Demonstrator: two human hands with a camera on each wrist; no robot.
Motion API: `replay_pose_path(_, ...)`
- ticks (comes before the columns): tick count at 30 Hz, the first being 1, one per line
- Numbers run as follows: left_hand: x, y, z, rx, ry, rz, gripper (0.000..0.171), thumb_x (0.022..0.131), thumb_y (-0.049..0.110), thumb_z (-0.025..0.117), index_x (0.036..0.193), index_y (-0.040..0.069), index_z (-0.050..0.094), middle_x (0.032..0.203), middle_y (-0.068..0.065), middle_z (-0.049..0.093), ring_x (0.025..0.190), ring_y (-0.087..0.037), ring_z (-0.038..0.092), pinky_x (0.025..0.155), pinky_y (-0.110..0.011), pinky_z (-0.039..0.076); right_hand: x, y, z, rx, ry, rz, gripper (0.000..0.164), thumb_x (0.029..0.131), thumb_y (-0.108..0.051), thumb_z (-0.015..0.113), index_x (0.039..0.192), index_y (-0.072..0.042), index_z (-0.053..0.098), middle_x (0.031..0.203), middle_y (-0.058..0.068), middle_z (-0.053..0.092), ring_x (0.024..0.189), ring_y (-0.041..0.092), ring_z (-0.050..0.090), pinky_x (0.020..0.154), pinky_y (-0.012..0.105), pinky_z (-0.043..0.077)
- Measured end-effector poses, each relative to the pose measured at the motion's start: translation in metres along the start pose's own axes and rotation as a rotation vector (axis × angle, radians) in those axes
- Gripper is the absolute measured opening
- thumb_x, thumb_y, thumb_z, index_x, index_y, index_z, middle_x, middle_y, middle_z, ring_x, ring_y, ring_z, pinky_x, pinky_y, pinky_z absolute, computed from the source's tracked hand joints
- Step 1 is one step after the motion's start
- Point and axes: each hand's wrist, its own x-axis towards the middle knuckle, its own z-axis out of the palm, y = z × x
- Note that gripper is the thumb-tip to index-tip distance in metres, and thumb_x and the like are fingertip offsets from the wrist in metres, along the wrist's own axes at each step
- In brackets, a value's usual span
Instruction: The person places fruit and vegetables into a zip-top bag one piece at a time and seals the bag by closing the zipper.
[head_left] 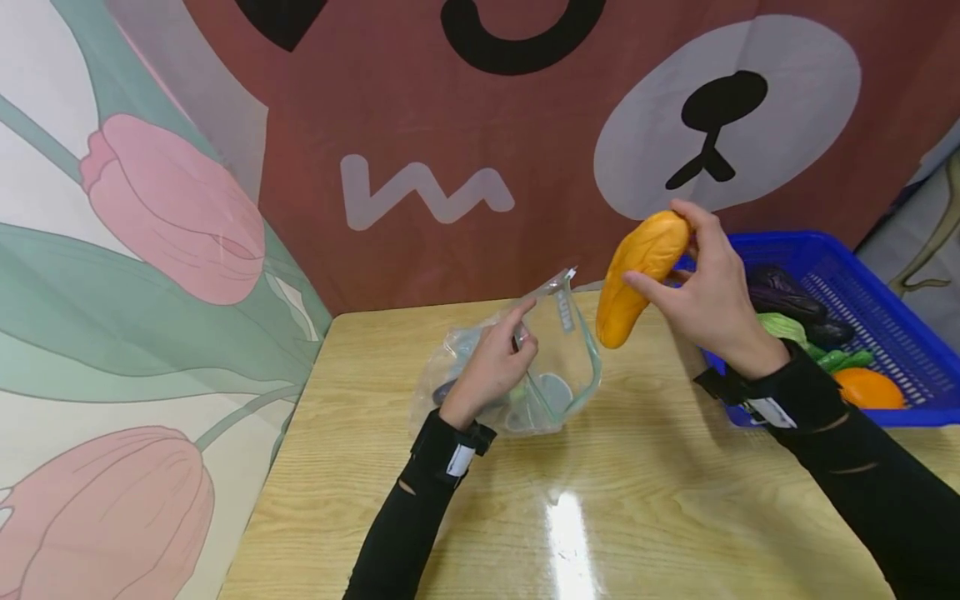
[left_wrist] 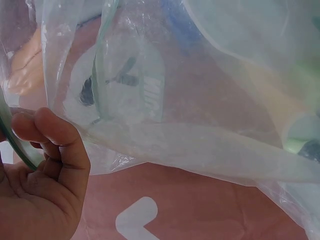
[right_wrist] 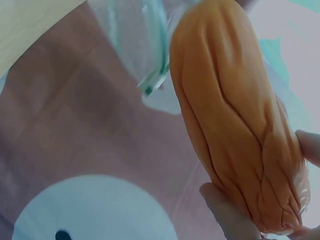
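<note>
My right hand [head_left: 708, 292] pinches a long, wrinkled orange-yellow piece of play food [head_left: 637, 275] between thumb and fingers, raised just right of the bag's mouth. It tilts in the head view and fills much of the right wrist view. With curled fingers, my left hand [head_left: 498, 358] grips the edge of a clear zip bag [head_left: 581, 392]; the left wrist view has the green zip edge [left_wrist: 17, 145] running inside those fingers. The bag's mouth gapes toward the right hand. Inside the bag are a dark item and pale green ones, blurred by the plastic.
On the right stands a blue plastic basket [head_left: 918, 333] with dark purple eggplants [head_left: 787, 300], a pale green vegetable [head_left: 782, 329], green peppers [head_left: 847, 360] and an orange fruit [head_left: 870, 388]. A printed cloth [head_left: 420, 275] hangs behind the wooden table [head_left: 637, 500].
</note>
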Motion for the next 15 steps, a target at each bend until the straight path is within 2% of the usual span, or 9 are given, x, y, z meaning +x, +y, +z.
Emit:
replay_pose_path(8, 0.001, 0.0, -0.001, -0.001, 0.005, 0.017, 0.053, 0.095, 0.011, 0.047, 0.146, 0.008, 0.035, 0.076, -0.001, 0.052, 0.055, -0.014, 0.044, 0.052, -0.025, 0.038, -0.006, -0.009, 0.026, 0.108, -0.057, -0.019, 0.084, 0.076, -0.001, 0.076, 0.145, -0.006, 0.028, 0.125, 0.018, 0.044, 0.104, 0.031, 0.057, 0.077, 0.02, 0.05)
replay_pose_path(15, 0.001, 0.001, -0.001, -0.009, 0.009, 0.0, 0.053, 0.094, 0.01, 0.049, 0.146, 0.009, 0.036, 0.076, -0.002, 0.052, 0.055, -0.015, 0.044, 0.052, -0.025, 0.039, -0.015, -0.008, 0.052, 0.134, -0.112, -0.04, 0.082, 0.076, -0.004, 0.078, 0.142, -0.003, 0.029, 0.122, 0.021, 0.045, 0.102, 0.034, 0.057, 0.074, 0.044, 0.052)
